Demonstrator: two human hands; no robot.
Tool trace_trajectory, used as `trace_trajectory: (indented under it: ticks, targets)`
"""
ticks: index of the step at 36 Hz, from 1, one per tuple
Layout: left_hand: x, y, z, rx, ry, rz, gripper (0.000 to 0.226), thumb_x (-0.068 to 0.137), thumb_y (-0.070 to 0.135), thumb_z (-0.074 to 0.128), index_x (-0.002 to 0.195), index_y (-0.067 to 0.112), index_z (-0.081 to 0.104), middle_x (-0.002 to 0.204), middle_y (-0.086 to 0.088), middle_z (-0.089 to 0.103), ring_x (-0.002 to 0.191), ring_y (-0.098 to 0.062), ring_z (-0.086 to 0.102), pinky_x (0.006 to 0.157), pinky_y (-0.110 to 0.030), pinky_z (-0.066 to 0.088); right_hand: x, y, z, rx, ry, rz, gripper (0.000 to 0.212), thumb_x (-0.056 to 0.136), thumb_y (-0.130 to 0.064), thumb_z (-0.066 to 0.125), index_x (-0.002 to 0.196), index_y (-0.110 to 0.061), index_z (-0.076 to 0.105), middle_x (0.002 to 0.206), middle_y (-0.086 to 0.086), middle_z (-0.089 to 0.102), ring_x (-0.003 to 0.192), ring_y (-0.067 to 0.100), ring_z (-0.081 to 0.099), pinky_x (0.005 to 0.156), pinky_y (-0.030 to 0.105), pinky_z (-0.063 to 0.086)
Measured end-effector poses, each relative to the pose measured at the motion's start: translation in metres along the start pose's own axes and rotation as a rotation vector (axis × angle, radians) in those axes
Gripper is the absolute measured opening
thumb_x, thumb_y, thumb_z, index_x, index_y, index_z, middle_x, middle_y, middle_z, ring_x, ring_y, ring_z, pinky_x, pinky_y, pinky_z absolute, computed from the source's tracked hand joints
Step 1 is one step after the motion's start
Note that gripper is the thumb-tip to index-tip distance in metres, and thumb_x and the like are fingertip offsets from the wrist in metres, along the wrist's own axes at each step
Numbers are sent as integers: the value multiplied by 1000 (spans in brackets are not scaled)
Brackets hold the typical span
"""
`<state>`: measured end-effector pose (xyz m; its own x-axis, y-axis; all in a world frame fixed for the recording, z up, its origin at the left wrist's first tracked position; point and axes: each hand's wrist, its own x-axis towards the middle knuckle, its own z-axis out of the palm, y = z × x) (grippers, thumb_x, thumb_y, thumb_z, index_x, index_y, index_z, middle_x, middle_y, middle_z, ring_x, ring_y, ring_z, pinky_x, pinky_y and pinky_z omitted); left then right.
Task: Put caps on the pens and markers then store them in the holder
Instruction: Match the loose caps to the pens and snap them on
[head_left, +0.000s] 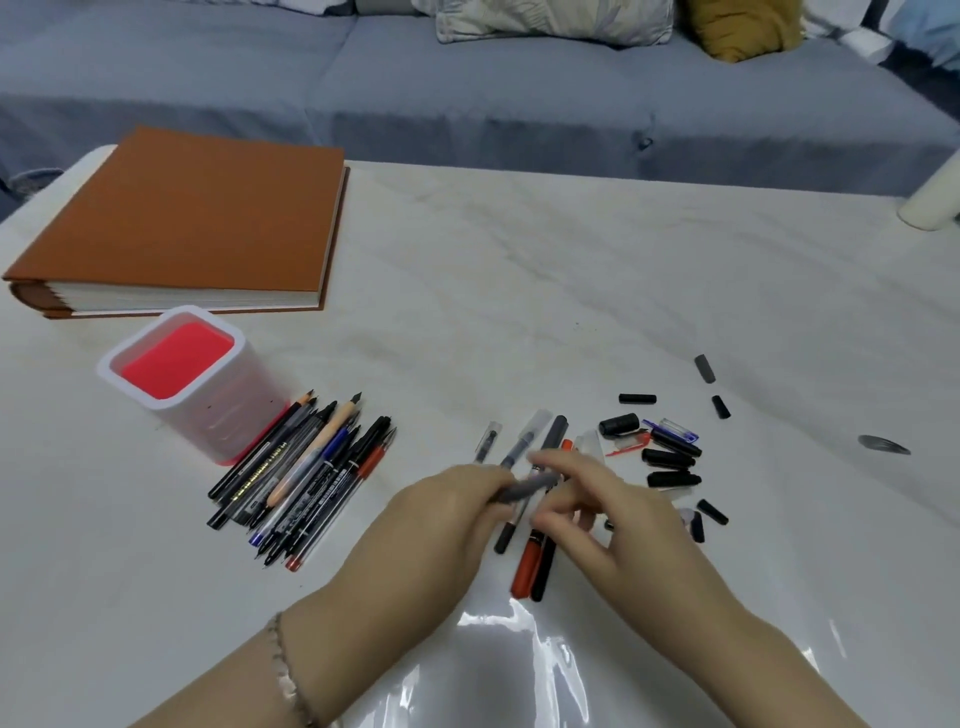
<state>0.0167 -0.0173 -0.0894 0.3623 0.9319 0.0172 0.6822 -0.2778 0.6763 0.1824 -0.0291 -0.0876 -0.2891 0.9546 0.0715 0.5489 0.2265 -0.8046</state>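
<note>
Your left hand (457, 512) pinches a grey pen (524, 488) above the bench (519, 291), and your right hand (587, 499) closes its fingertips on the pen's right end. The holder (208, 415) stands at ten o'clock, loose caps (670, 467) at two o'clock.

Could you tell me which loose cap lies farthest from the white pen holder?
The blurred dark grey cap alone at the table's right; all the other caps lie nearer the holder.
</note>
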Motion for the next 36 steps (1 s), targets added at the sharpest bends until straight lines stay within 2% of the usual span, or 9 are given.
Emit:
trace_trajectory:
  ticks: [2,5,7,10,13,21,25,30,36]
  targets:
    - [2,4,-6,-111,156,-47,12,88,20,56,90,32,58,92,12,52,89,2,49,73,-10,38,-4,4,-7,25,52,69,46,83,-18,63,103,-53,42,88,-21,65,80,0,56,71,6,40]
    - [8,8,-19,-289,287,-159,13,83,21,61,77,33,60,78,9,47,74,4,48,64,-4,36,-11,19,-21,-32,93,143,43,83,-19,63,99,-54,44,92,-25,62,78,5,56,68,9,40]
    - [13,11,-28,-486,337,-222,12,82,14,62,74,23,64,66,3,52,57,0,49,55,-7,41,-14,29,-34,-92,107,193,37,83,-16,62,90,-51,50,89,-28,61,76,4,56,66,8,40]
    - [18,12,-36,-689,381,-300,12,79,2,62,71,11,63,58,4,63,53,-7,61,49,-16,50,-18,44,-51,-156,135,263,27,83,-14,63,84,-41,59,85,-32,61,73,-1,57,65,7,41]
    - [19,15,-37,-679,340,-309,13,76,-3,63,68,6,65,55,2,67,53,-12,67,47,-18,51,-21,56,-61,-192,154,326,15,83,-15,63,88,-29,67,71,-14,68,70,0,58,64,9,42]
    - [9,11,-26,-618,180,-397,16,73,-12,63,68,3,66,60,-13,71,55,-20,68,49,-19,53,-25,72,-57,-346,59,388,18,86,-17,57,93,-28,67,86,-12,67,78,6,60,69,21,45]
    - [7,4,-25,-523,131,-440,12,74,-5,64,68,4,61,64,-14,71,61,-27,64,57,-32,50,-25,79,-56,-377,47,394,20,85,-16,56,96,-28,67,87,-10,65,79,6,58,70,22,45]
    - [7,-2,-23,-523,91,-483,12,82,-2,55,73,5,58,59,-4,69,48,-7,56,52,-29,43,-23,91,-65,-413,73,418,13,84,-17,57,88,-27,64,84,-8,61,77,7,55,66,20,39]
    - [12,-7,-15,-551,93,-478,30,92,0,40,91,20,62,55,1,59,44,-2,51,47,-21,40,-14,109,-85,-447,85,492,18,85,-13,55,97,-20,66,92,-2,58,83,15,55,74,24,39]
